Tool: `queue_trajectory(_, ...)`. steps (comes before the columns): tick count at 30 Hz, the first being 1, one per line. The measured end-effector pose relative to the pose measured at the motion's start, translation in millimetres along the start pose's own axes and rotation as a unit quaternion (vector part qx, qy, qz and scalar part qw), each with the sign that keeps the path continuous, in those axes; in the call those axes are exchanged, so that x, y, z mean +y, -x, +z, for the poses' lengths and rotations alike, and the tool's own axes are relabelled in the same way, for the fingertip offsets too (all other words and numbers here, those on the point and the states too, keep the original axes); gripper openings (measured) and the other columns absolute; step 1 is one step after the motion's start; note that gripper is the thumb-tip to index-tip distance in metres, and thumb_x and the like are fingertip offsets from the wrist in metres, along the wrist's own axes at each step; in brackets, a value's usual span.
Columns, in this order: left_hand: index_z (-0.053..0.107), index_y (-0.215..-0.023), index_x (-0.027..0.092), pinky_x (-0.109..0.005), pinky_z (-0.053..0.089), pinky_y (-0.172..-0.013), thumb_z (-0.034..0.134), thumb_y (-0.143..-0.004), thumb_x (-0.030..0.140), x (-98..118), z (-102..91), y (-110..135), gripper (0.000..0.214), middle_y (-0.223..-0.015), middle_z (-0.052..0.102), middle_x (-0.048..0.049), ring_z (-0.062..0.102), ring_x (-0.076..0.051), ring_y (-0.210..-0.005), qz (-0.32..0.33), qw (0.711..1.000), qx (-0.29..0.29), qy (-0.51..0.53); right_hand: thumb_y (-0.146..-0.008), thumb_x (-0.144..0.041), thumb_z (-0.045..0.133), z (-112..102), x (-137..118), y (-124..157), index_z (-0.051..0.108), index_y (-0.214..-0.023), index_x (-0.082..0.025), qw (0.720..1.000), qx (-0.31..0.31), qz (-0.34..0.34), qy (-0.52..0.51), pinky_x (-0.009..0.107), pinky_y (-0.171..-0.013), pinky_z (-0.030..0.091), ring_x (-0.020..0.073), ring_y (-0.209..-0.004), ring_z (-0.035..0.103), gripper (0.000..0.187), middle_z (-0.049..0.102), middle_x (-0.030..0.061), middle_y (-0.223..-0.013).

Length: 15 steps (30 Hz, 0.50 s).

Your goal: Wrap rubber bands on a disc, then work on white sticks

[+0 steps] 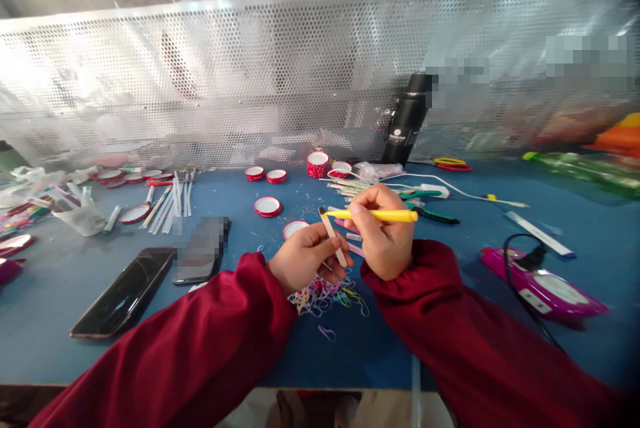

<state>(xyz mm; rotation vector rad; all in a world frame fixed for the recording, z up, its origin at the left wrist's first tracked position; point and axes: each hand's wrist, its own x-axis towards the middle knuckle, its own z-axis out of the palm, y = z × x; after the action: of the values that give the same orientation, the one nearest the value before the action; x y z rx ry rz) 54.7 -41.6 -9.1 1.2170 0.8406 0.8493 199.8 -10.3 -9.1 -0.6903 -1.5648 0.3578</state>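
Between the fingers of my left hand [313, 253] is a flat wooden craft stick [334, 239], tilted, with a dark upper end. My right hand [383, 231] grips a yellow marker [393, 215] lying almost level. The marker's tip points left and meets or nearly meets the stick just below its dark end; I cannot tell if they touch. Under my left hand spreads a heap of small coloured elastic bands [320, 296], partly covered by the hand. A red-rimmed round lid [295, 229] sits just behind that hand, partly hidden.
Two phones [124, 291] lie left on the blue table [375, 351]. Several red-rimmed lids [268, 206], pliers [433, 215] and a black flask [406, 121] stand or lie behind my hands. A white cup of sticks [80, 220] is far left; a purple power strip [547, 291] lies right.
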Motion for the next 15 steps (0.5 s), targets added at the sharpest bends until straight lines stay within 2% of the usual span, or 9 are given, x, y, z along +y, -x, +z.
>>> queue_trajectory(3,0.052,-0.085,0.016,-0.019,0.048,-0.049,0.053,-0.089,0.029,0.5,0.5,0.4,0.015,-0.072,0.063,-0.0013,0.059,-0.008,-0.052,-0.002,1.0,0.002,-0.004,-0.088,-0.027,0.056,-0.1,-0.8,0.0,0.054,-0.074,-0.021,1.0,-0.017,-0.001,-0.001,0.029,-0.053,0.043,0.0135,-0.054,0.055,0.016,0.056,-0.0024,-0.061)
queue_trajectory(6,0.052,-0.086,0.016,-0.018,0.047,-0.048,0.051,-0.09,0.028,0.6,0.4,0.3,0.013,-0.073,0.063,-0.0012,0.059,-0.008,-0.053,0.002,1.0,0.009,-0.003,-0.089,-0.027,0.055,-0.4,-0.6,0.0,0.054,-0.073,-0.021,1.0,-0.005,0.004,0.01,0.029,-0.052,0.042,0.0133,-0.053,0.054,0.017,0.056,-0.0023,-0.06)
queue_trajectory(15,0.053,-0.088,0.016,-0.02,0.048,-0.05,0.057,-0.086,0.033,-1.1,-1.2,-0.7,0.018,-0.077,0.066,-0.0031,0.06,-0.008,-0.054,0.007,1.0,0.003,-0.004,-0.088,-0.026,0.055,0.9,-0.8,0.5,0.054,-0.073,-0.021,1.0,-0.006,0.004,0.006,0.029,-0.052,0.042,0.0135,-0.053,0.054,0.016,0.055,-0.0025,-0.059)
